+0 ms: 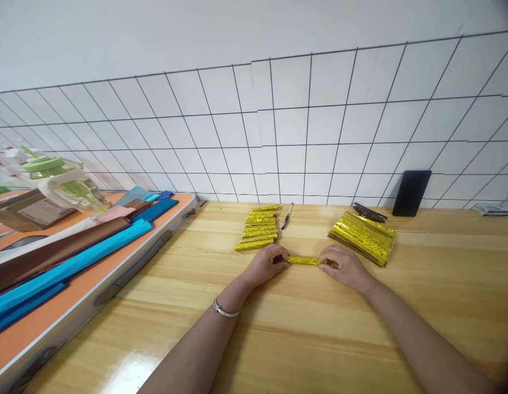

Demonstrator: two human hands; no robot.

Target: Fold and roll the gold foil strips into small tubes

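Note:
A narrow folded strip of shiny gold foil (303, 261) lies across the middle of the wooden table, between my two hands. My left hand (267, 265) pinches its left end, and a pale bangle (226, 311) circles that wrist. At the strip's right end, my right hand (344, 266) is closed on it with thumb and fingers. Just beyond my left hand is a row of several similar gold foil strips (260, 231). Flat gold foil sheets (362, 236) are stacked beyond my right hand.
A pen (287, 216) lies beside the row of strips. Behind the sheets are a dark hair-clip-like item (369, 212) and a black phone (412, 192) leaning on the tiled wall. To the left, an orange-topped surface (101, 295) bears fabric rolls (77, 262), a cardboard box (34, 210) and a bottle (69, 180).

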